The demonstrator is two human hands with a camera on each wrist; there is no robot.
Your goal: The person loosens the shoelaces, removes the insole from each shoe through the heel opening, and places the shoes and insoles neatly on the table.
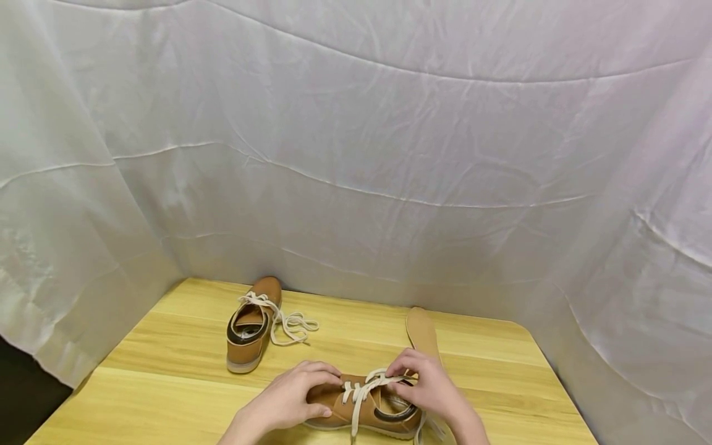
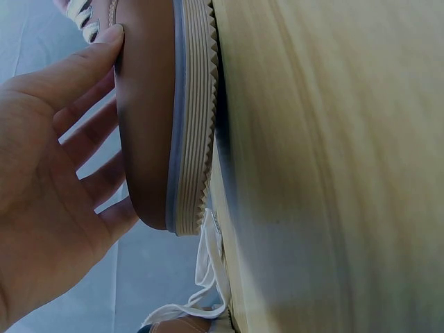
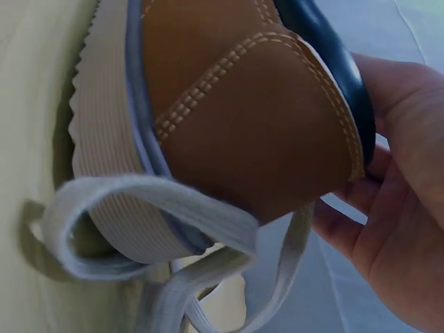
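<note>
A brown lace-up shoe [image 1: 334, 420] lies sole down near the front of the table, toe to the left, with loose white laces [image 1: 358, 405]. My left hand [image 1: 292, 395] grips its toe end, thumb on the near side and fingers over the far side. In the left wrist view the thumb [image 2: 104, 48] presses the brown upper [image 2: 149, 125]. My right hand [image 1: 425, 383] holds the shoe at its opening, among the laces; the thumb reaches into the opening. The heel [image 3: 257, 132] hides part of those fingertips in the right wrist view.
A matching brown shoe [image 1: 245, 352] stands at the back left, its white laces [image 1: 295, 324] trailing to the right. Behind my right hand lies a tan insole [image 1: 423, 330]. Pale cloth [image 1: 356, 241] hangs around the back and sides of the wooden table [image 1: 183, 358].
</note>
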